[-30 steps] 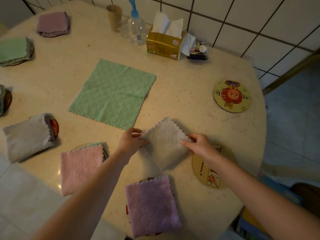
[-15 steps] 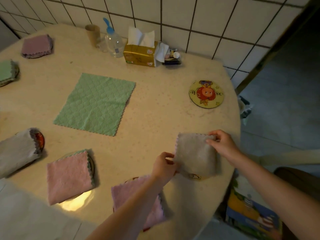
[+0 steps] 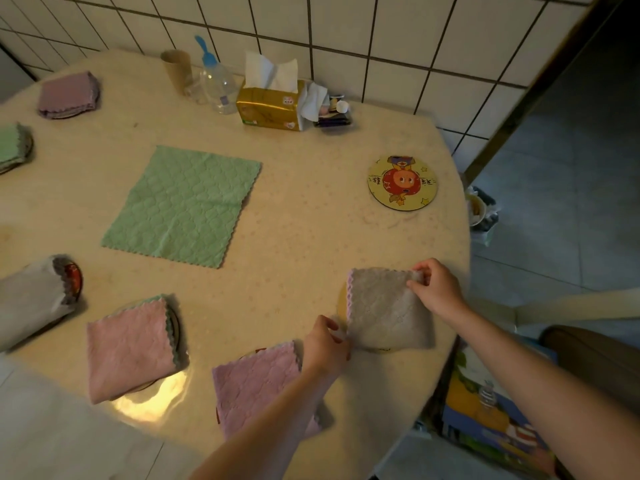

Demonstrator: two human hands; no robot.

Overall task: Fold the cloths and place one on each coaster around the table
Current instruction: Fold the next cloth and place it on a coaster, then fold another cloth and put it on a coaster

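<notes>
Now, from the head view, we take the step in hand to be the placing: a folded grey cloth (image 3: 388,308) lies over a coaster (image 3: 342,304) near the worktop's (image 3: 304,244) right edge, with only a yellow sliver of that coaster showing at the cloth's left side and a little at its near edge. Our right hand (image 3: 434,289) pinches the cloth's far right corner between thumb and fingertips; our left hand (image 3: 325,344) pinches its near left corner, fingers curled on the hem. We judge the cloth is being squared on the coaster, so the next move calls for letting both corners go and leaving it flat.

One coaster, the printed one (image 3: 402,183) towards the far right, is bare, and the green cloth (image 3: 183,206) lies spread open and unfolded in the middle of the worktop. We reckon that cloth is next: fold it small, then carry it across to the bare coaster.

The other coasters in view are covered: a lilac cloth (image 3: 256,386) nearest us, a pink cloth (image 3: 130,348), a second grey cloth (image 3: 33,301), a small green one (image 3: 12,147) and a mauve one (image 3: 67,95) at the far left.

As for containers, a gold tissue box (image 3: 268,107) by the wall has a tissue standing out of its slot. A clear bottle (image 3: 216,86) beside it has a blue top; we cannot tell what it holds. A brown cup (image 3: 176,72) stands next to that, its inside hidden.
</notes>
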